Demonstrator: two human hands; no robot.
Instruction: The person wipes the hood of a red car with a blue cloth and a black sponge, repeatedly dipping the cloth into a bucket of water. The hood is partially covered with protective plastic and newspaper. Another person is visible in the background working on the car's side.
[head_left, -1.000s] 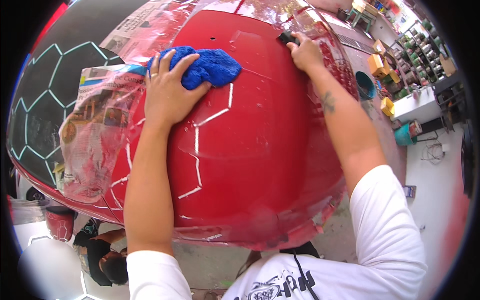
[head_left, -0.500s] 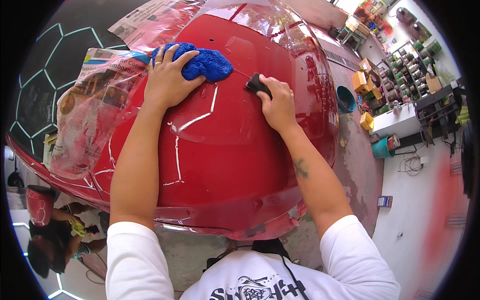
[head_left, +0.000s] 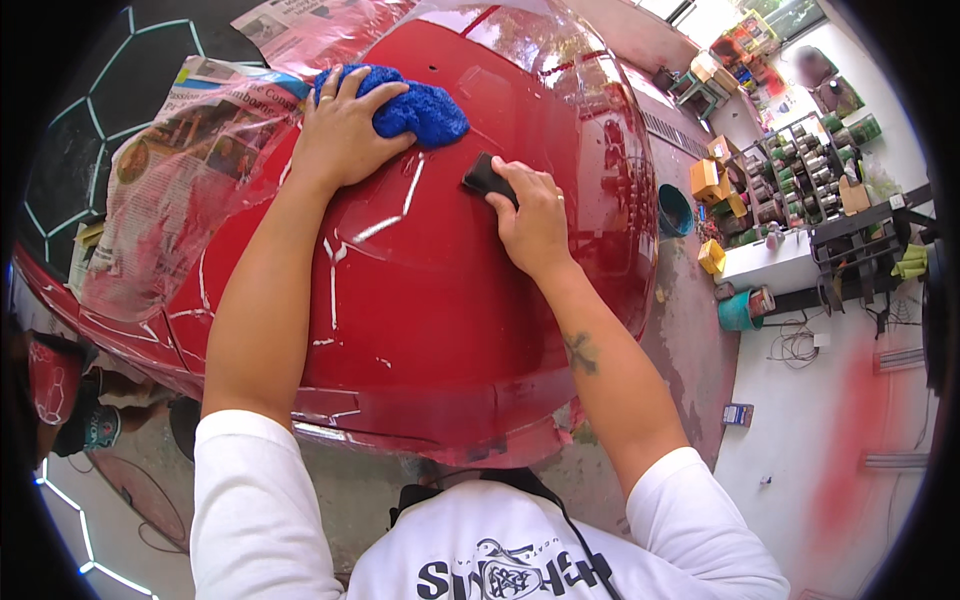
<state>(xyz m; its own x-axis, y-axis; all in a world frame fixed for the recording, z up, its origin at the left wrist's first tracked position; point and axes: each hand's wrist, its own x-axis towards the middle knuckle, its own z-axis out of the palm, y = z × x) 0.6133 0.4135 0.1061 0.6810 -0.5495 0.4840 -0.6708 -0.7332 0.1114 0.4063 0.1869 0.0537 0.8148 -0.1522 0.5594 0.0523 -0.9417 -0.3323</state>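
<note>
A glossy red car panel (head_left: 430, 290) curves below my arms, its surface wet-looking with shiny reflections. Toward its far left part, my left hand (head_left: 350, 135) grips a bunched blue microfiber cloth (head_left: 425, 112), fingers spread over it and thumb beside it on the panel. Nearer the middle, my right hand (head_left: 530, 212) pinches a small black block (head_left: 487, 178) like a sanding block, pressed against the red paint. The block's underside is hidden. Bright bent light reflections run across the panel between and below my hands.
Newspaper and clear plastic masking (head_left: 190, 160) cover the car at left. To the right stand a teal bucket (head_left: 675, 210), a rack of cans (head_left: 800, 170) and yellow boxes (head_left: 710, 182). Another person's leg (head_left: 120, 420) shows at lower left, beside a red part (head_left: 50, 385).
My right hand has drawn the black block left and slightly toward me over the panel. My left hand stays on the blue cloth. The view has shifted a little.
</note>
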